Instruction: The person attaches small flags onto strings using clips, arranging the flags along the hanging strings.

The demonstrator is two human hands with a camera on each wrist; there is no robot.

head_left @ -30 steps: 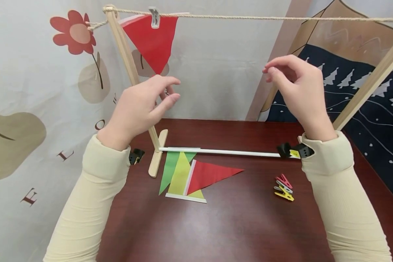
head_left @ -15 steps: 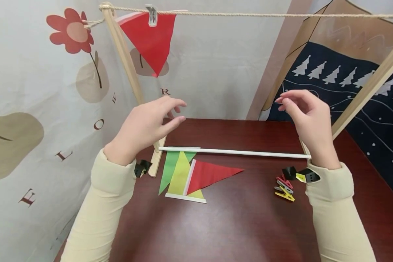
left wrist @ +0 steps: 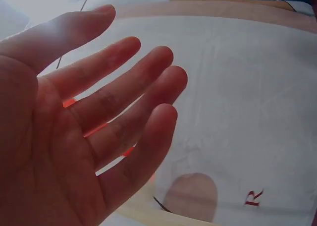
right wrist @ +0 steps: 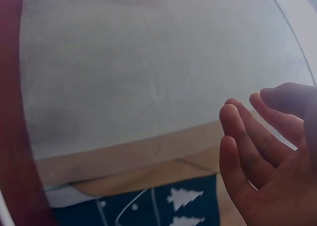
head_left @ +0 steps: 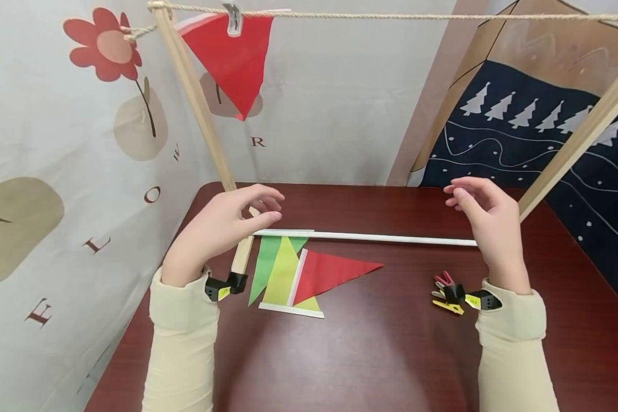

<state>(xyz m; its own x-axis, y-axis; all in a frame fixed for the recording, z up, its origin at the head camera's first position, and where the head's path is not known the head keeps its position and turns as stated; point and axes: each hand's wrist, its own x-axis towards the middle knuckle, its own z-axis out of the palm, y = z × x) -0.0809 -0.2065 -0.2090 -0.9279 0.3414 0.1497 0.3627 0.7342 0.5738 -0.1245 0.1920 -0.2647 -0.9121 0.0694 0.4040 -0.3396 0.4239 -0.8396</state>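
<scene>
Above the table's left side, my left hand (head_left: 224, 220) hovers with loosely bent fingers and nothing in its grasp; the left wrist view shows its bare palm (left wrist: 54, 151). My right hand (head_left: 489, 223) is raised on the other side, fingers relaxed and holding nothing. Below and between them lie a red pennant (head_left: 329, 276), a yellow pennant (head_left: 280, 280) and a green pennant (head_left: 264, 260), overlapping. Several small clothespins (head_left: 447, 308) are by the right wrist, partly covered by its camera. Another red pennant (head_left: 237, 63) hangs from the rope (head_left: 391, 16), held by a pale clothespin (head_left: 234, 20).
A wooden post (head_left: 198, 109) stands at the left and another post (head_left: 579, 134) at the right, with the rope strung across. Low between them runs a white rod (head_left: 381, 237). Printed cloth (head_left: 340, 103) backs the dark red table (head_left: 360, 360).
Both hands have come down from near the hanging pennant's height to just above the table, fingers still loose. The view has tilted slightly downward. The pennants and clothespins have stayed put.
</scene>
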